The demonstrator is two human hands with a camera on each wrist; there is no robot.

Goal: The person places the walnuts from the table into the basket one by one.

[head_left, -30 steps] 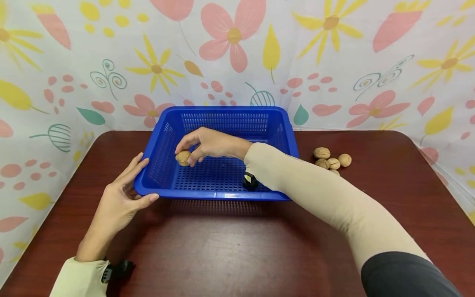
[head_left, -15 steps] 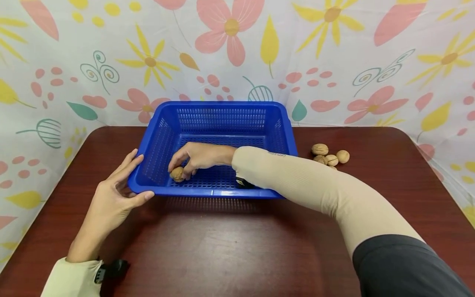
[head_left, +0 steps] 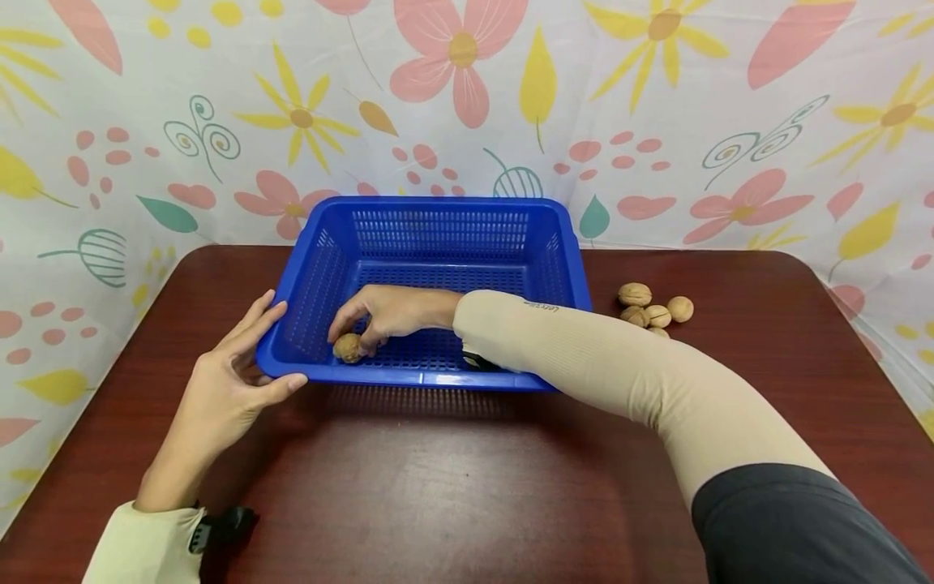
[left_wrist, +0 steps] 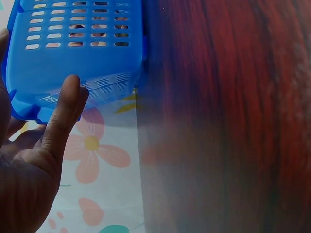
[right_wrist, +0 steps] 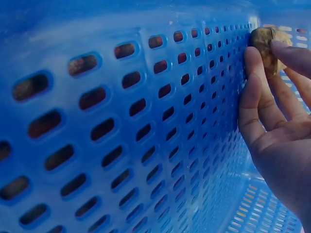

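Observation:
Inside the blue plastic basket (head_left: 438,203), my right hand (head_left: 397,311) holds a walnut (head_left: 347,348) low in the front left corner. The right wrist view shows the thumb and fingers (right_wrist: 262,90) around the walnut (right_wrist: 268,46), close against the slotted basket wall (right_wrist: 160,111). My left hand (head_left: 222,393) grips the basket's front left corner from outside, its thumb at the front rim and the other fingers on the left rim. In the left wrist view the left hand (left_wrist: 34,160) is beside the blue corner.
Several loose walnuts (head_left: 657,316) lie on the dark red-brown table (head_left: 452,478) to the right of the basket. A floral cloth (head_left: 642,162) hangs behind and down the sides. The right forearm sleeve (head_left: 569,341) crosses over the basket's front right rim.
My right hand has lowered the walnut toward the basket's front left corner, mostly in the first half second. My left hand stays on the corner. The head view has shifted slightly.

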